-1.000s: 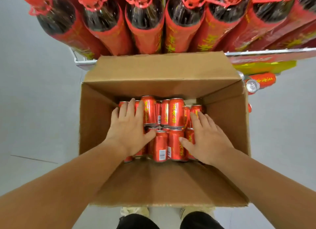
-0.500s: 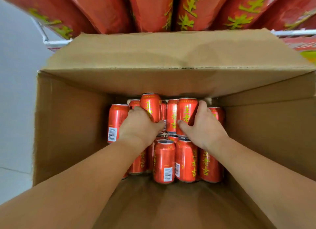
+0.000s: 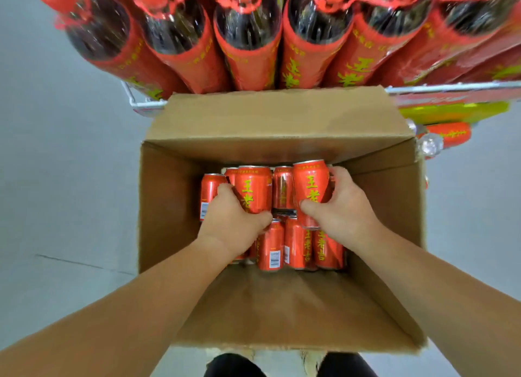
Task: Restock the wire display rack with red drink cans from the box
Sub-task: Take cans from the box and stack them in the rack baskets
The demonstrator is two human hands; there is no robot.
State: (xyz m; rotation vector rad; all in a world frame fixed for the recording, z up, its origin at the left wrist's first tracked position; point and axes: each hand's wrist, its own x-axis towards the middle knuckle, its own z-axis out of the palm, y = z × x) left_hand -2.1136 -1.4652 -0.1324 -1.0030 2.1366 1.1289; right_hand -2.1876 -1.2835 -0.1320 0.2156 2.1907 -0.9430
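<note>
Left hand is wrapped round one red can; right hand is clamped on another can. Both are gripped at the sides, probably for lifting clear of packed cans inside the box. Wire rack lies beyond.
</note>
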